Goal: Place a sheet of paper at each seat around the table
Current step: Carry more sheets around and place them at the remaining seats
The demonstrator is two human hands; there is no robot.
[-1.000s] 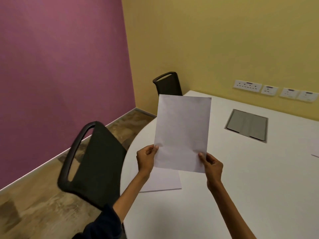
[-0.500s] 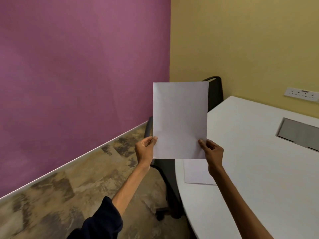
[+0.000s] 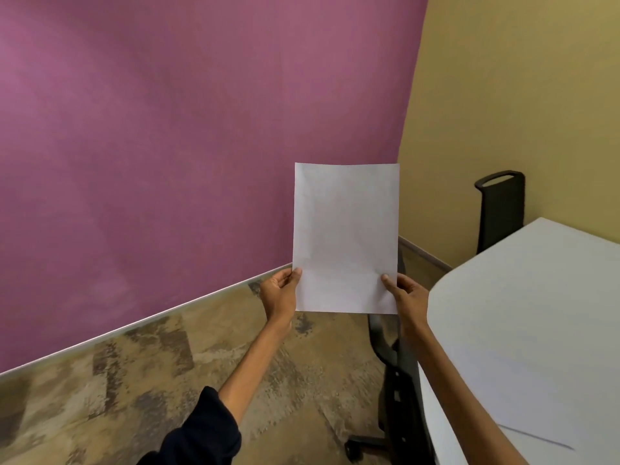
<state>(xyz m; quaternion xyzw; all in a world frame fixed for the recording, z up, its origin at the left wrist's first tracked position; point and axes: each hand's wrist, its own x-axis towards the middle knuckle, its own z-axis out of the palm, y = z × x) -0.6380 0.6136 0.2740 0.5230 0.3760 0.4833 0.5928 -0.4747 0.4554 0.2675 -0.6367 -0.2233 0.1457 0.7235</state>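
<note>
I hold a white sheet of paper point(image 3: 345, 236) upright in front of me, above the floor and left of the white table point(image 3: 536, 297). My left hand point(image 3: 280, 292) pinches its lower left edge and my right hand point(image 3: 407, 292) pinches its lower right edge. Another sheet point(image 3: 536, 391) lies flat on the table near my right forearm; its outline is faint. A black chair point(image 3: 501, 203) stands at the table's far side by the yellow wall. A second black chair point(image 3: 394, 374) is tucked against the table's near edge, mostly hidden by the held paper and my arm.
A purple wall point(image 3: 167, 146) fills the left and meets the yellow wall point(image 3: 520, 78) in a corner behind the paper. Brown patterned floor point(image 3: 167, 380) spreads between the wall and the table.
The view has swung left, away from the table. The table and chairs slid to the right of the frame. The paper stays upright in both hands.
</note>
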